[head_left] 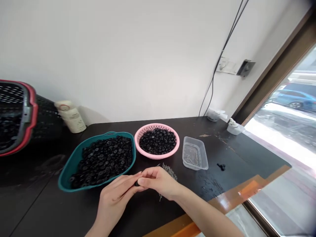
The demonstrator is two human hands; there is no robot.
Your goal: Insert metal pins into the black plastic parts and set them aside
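Observation:
My left hand and my right hand meet at the front of the dark table. Between their fingertips is a small black round part, mostly covered, with the fingers of both hands closed on it. Just beyond my left hand stands a teal basin heaped with black disc-shaped parts. Behind my right hand a pile of thin grey metal pins lies on the table, partly hidden by that hand. Farther back, a pink basket holds small black caps.
A clear plastic tub with some pins stands right of the pink basket. Several black pieces lie farther right. A black basket with a red rim and a cream canister stand at left. Brown tape lines the table edge.

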